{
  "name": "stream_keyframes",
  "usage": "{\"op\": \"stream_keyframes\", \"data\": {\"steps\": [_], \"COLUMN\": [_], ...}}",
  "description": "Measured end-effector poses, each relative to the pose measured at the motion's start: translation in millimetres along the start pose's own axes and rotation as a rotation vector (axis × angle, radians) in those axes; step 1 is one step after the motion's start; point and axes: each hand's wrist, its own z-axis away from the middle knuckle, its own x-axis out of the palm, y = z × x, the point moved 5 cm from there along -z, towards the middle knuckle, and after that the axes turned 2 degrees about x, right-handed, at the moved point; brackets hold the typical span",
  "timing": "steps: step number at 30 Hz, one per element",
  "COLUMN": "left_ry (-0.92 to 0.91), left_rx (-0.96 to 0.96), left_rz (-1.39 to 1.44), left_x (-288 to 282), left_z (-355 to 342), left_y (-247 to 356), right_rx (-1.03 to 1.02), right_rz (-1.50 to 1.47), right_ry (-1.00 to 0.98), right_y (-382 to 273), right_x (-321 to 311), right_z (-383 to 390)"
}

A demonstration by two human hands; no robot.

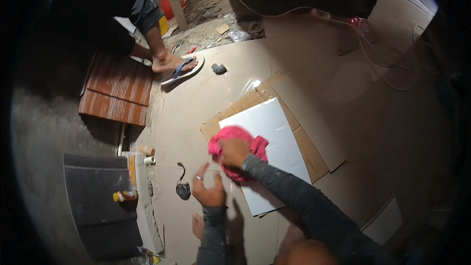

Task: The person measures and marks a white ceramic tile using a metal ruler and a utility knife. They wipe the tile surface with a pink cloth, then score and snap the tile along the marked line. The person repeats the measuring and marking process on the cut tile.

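A pink cloth (236, 148), bunched into a loose wad, lies on the near-left part of a glossy white tile (271, 153), and the person's right hand (233, 152) presses down on top of it with the fingers curled over the fabric, gripping it rather than spread flat. The tile is a rectangle whose long axis runs from the far-left corner toward the near-right one, so most of its bare surface stretches away to the right and far side of the cloth. The left hand (208, 190) hovers just off the tile's near-left edge, palm open, fingers spread and holding nothing, with a ring on one finger; it is close to the cloth but not touching it, so the right hand is plainly the nearer. The tile rests on flattened cardboard (304, 137) laid over the pale floor (196, 103). A small dark tool with a loop (183, 186) lies on the floor just left of the left hand. Farther left sit a small orange bottle (124, 196) and a stack of reddish-brown tiles (117, 93). Another person's foot in a sandal (176, 65) stands well beyond, at the far side
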Motion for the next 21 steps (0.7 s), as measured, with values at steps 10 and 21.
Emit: {"op": "stream_keyframes", "data": {"steps": [10,21], "left_ry": [0.204,-0.25], "left_rx": [-0.101,0.722], "left_rz": [0.258,-0.135], "left_x": [-55,-92], "left_z": [-51,-149], "left_y": [-31,96], "right_rx": [-0.168,-0.029], "right_rz": [-0.284,0.14], "right_ry": [-0.232,-0.426], "right_y": [28,-8], "right_x": [-110,3], "right_z": [58,199]}}
